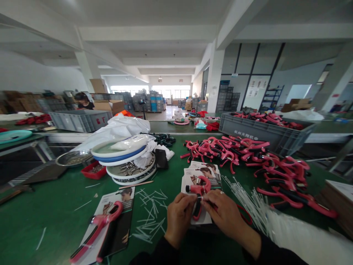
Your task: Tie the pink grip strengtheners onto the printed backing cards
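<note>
Red hand exerciser [198, 191] sat on a printed card [198, 217] near the front of the green worktop [38, 209], between both of the person's hands. The left hand [179, 221] and right hand [224, 215] met at it, each grip closed on its red-and-black body; whatever the fingertips [196, 197] pinched was too small to tell. Loose white plastic strips [150, 215] lay left of the hands, and a bundle of white strips [248, 198] lay to the right. Farther ahead were a heap of red exercisers [234, 154] and a grey plastic crate [264, 130]; another carded exerciser [102, 228] lay front left.
</note>
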Tool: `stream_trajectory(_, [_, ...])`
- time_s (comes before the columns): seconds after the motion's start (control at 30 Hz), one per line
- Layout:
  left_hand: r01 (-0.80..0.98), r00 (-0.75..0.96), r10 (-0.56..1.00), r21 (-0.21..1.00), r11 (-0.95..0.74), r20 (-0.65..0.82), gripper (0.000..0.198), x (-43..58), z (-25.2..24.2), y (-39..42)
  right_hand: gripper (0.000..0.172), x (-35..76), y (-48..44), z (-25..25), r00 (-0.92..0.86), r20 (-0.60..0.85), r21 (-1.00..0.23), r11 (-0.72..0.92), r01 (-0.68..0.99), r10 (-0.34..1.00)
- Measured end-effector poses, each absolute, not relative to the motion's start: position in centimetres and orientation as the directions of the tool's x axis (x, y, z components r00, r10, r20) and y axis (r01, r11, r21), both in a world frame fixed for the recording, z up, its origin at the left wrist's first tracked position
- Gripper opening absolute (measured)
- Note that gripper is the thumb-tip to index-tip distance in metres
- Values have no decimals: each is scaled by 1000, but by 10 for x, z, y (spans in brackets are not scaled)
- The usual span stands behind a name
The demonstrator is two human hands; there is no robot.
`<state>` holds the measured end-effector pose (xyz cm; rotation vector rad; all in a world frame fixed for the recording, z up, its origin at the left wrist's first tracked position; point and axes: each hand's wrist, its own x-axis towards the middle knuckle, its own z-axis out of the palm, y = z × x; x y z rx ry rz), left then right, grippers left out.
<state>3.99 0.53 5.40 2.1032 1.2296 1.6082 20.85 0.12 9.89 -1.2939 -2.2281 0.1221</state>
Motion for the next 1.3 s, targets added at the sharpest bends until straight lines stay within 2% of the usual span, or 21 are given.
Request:
stream_trajectory(0.5, [505, 60, 715, 597, -624, 697, 17, 40, 56, 3, 22, 207, -1, 103, -389, 382, -338, 518, 786, 838])
stream_trajectory(0.9, [408, 18, 748, 678, -612, 664, 15, 40, 58, 4, 22, 205, 2, 112, -389, 334, -381, 501, 777, 859])
stream_trajectory(1.3, [366, 38, 754, 693, -621, 656, 15, 41, 55, 4, 24, 203, -2, 112, -394, 320, -331, 491, 806, 862])
